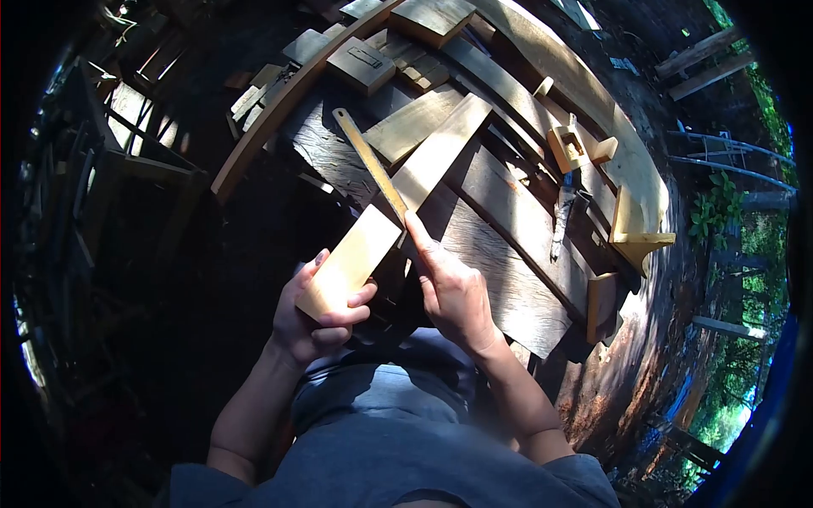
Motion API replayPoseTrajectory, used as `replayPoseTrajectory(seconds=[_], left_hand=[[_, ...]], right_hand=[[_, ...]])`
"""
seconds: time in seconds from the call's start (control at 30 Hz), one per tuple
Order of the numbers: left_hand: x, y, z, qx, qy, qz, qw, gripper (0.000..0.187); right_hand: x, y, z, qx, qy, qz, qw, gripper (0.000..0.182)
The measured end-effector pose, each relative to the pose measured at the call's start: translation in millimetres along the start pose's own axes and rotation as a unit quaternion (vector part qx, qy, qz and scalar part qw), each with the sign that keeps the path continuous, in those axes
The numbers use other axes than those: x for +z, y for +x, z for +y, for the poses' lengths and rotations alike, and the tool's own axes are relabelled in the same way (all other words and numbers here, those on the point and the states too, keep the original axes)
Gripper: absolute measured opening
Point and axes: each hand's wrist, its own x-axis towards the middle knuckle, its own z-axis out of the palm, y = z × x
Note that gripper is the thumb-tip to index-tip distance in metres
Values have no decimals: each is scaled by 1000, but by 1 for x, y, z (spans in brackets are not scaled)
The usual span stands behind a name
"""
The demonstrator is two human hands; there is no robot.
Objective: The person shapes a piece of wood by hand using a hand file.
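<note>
I'm looking down on the big weathered grey plank workbench (508,254), which runs from the upper middle of the frame down to the right, sunlit and crowded with timber. Along its far side lies a long, pale, curved board (593,102), sweeping from the top centre to the right edge. Closer in, a flat light-wood plank (440,148) lies diagonally across the bench, pointing at the hands. Up at the top there's a dark square wooden block (362,63) among other offcuts, and to the right sits a small yellow wooden hand plane (572,146).

Now the centre: the short pale rectangular wooden piece (356,258) sits just left of middle, angled up to the right, its upper end over the bench edge. The left hand (318,317) grips its lower end, fingers curled around it and thumb up along the side. A thin, long wooden strip (368,161) runs from the upper centre down to that piece's upper end. The right hand (453,284) rests beside it, fingers pressed together, index finger stretched forward to touch where strip and piece meet.
</note>
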Motion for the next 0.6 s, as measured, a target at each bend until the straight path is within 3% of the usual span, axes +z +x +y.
replayPoseTrajectory(seconds=[0.2, 0.33, 0.4, 0.43, 0.47, 0.53, 0.57, 0.6], left_hand=[[45, 4, -15, 36, 35, 60, 997, 54], [55, 12, -19, 94, 117, 84, 985, 68], [45, 13, -24, 228, 183, 38, 956, 80], [44, 13, -30, 256, 211, 32, 943, 81], [43, 14, -35, 284, 240, 26, 928, 83], [35, 19, -43, 304, 293, 50, 905, 82], [37, 21, -49, 314, 390, 99, 860, 78], [38, 22, -52, 306, 398, 96, 860, 76]], right_hand=[[-6, 2, -7, 52, 18, 13, 998, 69], [-4, 5, -3, 50, 70, 50, 995, 56], [-10, 11, 2, 46, 36, 43, 997, 52], [-15, 14, 4, 94, 29, 3, 995, 49], [-8, 15, 22, 38, 58, 49, 996, 50], [-13, 19, 18, 97, 7, 19, 995, 50], [-12, 17, 8, 109, -23, 25, 993, 50], [-9, 10, 4, 88, -83, 23, 992, 51]])
